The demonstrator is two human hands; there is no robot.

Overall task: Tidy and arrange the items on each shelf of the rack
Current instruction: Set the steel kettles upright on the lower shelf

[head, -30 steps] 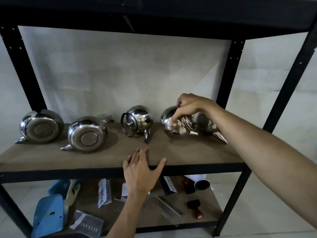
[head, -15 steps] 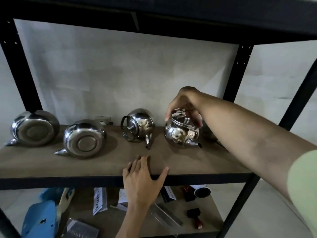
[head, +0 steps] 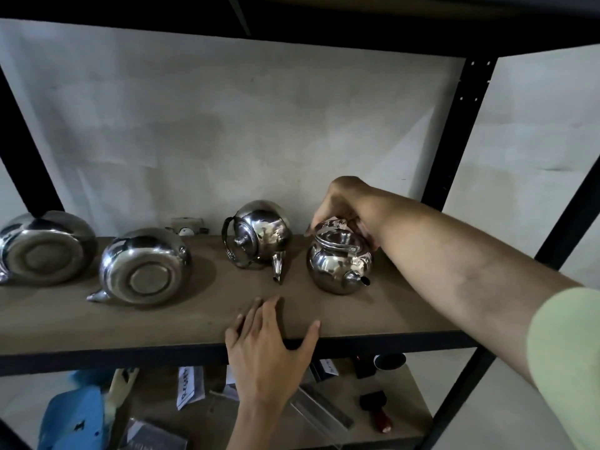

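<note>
Several shiny steel teapots sit on the wooden shelf (head: 194, 319). The rightmost teapot (head: 337, 267) stands upright with its spout toward me, and my right hand (head: 347, 206) grips its folded handle and rim from above. A third teapot (head: 259, 238) lies on its side, lid toward me, spout pointing down and forward. Two larger teapots lie tipped over with their bases toward me, one at mid-left (head: 143, 267) and one at the far left (head: 42, 248). My left hand (head: 269, 349) rests flat on the shelf's front edge, fingers spread, holding nothing.
Black rack posts (head: 454, 131) frame the shelf; a white wall is behind. A small beige object (head: 186, 224) sits at the shelf's back. The lower shelf holds a blue object (head: 74, 417), paper labels (head: 190, 384), clear plastic pieces (head: 321, 414), a dark cup (head: 389, 362) and a red-handled tool (head: 376, 410).
My right hand has turned the rightmost teapot from lying on its side to standing upright and set it on the shelf. My left hand stays on the shelf edge.
</note>
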